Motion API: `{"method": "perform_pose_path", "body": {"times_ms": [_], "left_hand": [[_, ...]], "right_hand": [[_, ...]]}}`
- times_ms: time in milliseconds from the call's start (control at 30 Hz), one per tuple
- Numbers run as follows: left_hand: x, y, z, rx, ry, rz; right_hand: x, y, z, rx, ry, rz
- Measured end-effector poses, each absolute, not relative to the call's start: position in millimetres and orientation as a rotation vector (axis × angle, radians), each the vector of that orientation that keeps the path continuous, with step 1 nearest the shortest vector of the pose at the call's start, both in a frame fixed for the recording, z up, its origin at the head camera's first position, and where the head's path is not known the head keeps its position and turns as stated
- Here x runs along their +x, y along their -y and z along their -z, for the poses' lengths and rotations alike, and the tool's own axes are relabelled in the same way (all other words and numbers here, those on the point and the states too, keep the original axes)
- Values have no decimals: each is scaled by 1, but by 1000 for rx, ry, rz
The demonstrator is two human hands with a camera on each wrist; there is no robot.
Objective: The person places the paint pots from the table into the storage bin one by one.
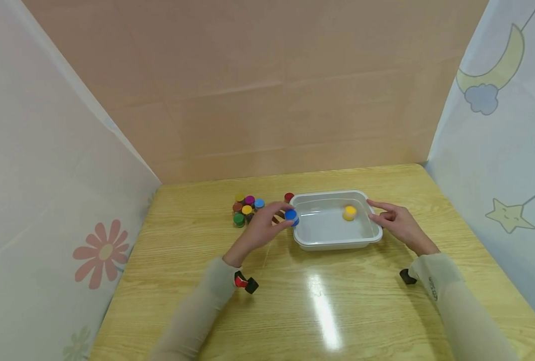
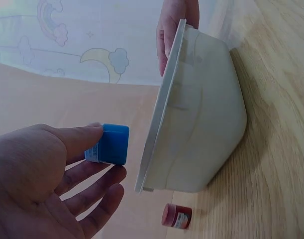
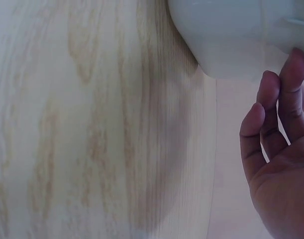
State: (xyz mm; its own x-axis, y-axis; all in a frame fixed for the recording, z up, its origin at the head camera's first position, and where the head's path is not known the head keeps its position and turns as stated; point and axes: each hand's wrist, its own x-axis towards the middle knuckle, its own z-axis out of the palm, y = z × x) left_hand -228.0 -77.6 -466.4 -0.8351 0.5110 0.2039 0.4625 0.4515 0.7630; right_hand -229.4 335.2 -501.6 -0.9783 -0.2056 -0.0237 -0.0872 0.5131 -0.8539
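My left hand pinches a small paint jar with a blue cap between thumb and fingers, at the left rim of a white plastic tub. In the left wrist view the blue jar is tipped on its side and held above the table, just outside the tub's rim. My right hand grips the tub's right rim, thumb and index finger on the edge. Its other fingers curl below, near the tub's outer wall. Inside the tub, toward its right side, lies a yellow jar.
Left of the tub, a cluster of several jars stands on the wooden table, among them a green one, a magenta one and a light blue one. A red jar stands by the tub's back left corner.
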Motion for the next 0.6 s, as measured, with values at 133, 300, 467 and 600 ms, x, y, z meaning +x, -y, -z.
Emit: {"method": "perform_pose_path", "body": {"times_ms": [133,300,467,600], "left_hand": [[-230,65,464,878,-2607,-1346],[-235,52,462,901,-2597,-1328],[-240,37,463,954,-2556,-1344],[-243,24,467,989,-2551,-1319]], "right_hand": [[-230,-336,503,-283,-2637,1481],[-230,-335,504,-300,-2634,1495],[-231,-335,505,-298,-2641,1476],[-230,-335,507,-284,-2653,1451]]}}
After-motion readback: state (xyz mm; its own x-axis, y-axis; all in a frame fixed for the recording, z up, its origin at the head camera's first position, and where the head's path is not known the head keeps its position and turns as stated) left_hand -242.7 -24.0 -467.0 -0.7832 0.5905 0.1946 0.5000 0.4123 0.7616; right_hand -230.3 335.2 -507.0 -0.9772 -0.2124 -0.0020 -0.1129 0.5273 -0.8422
